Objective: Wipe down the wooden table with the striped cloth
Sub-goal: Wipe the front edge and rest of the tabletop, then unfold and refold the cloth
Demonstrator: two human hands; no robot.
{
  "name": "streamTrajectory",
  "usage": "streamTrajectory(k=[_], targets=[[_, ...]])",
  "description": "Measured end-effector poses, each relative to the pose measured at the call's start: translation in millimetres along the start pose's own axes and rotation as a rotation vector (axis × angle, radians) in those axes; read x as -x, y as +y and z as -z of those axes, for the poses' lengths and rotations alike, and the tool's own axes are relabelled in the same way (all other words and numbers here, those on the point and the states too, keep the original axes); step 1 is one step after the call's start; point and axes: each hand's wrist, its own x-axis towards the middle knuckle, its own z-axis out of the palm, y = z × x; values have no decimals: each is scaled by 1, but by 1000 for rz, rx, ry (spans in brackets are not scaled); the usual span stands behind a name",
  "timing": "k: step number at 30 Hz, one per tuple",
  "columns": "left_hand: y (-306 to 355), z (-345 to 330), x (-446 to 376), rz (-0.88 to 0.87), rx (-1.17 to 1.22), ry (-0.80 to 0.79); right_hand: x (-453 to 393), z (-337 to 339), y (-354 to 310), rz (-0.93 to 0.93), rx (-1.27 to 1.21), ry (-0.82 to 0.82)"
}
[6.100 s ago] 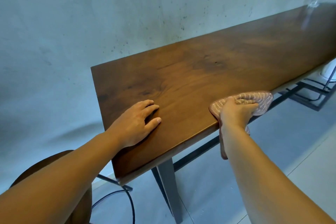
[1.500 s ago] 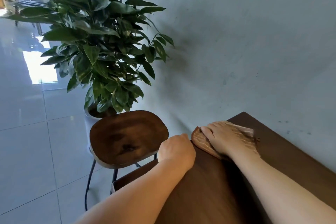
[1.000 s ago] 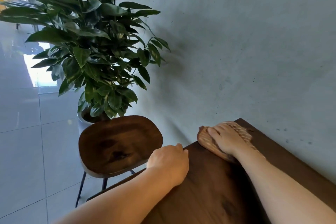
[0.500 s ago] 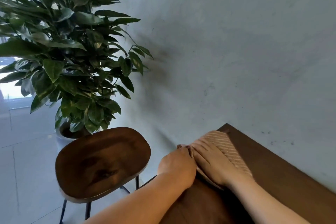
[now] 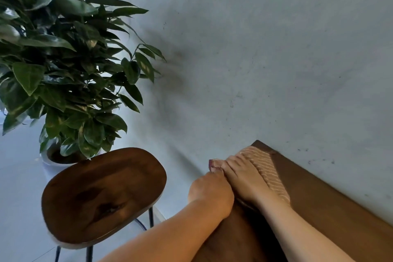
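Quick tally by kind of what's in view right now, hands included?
Hands: 2 (left hand, right hand)
Striped cloth: 1
Wooden table: 1
Wooden stool: 1
Potted plant: 1
Total: 6

wall [image 5: 265, 59] bounds table [image 5: 331, 208]; stool [image 5: 102, 193] beside its end.

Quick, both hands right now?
Left hand: closed, pinching an edge of the pink striped cloth.
Right hand: open, flat on the cloth.
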Motion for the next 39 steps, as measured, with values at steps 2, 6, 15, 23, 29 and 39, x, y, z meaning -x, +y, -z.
streamTrajectory(k=[2, 6, 15, 23, 29, 39], targets=[[3, -2, -5, -6, 16, 1, -11, 4, 13, -23, 6, -14], [13, -7, -14, -37, 3, -31, -48, 2, 47, -225, 21, -116], [15, -20, -26, -109, -22, 35, -67, 2, 81, -566, -160, -19], [14, -19, -22, -102, 28, 59, -13, 1, 68, -916, -260, 7], [17, -18, -22, -171, 1, 83, 39, 10, 48, -1061, -325, 12], [81, -13, -29, -314, 212, 17, 126, 49, 78, -957, -499, 374]])
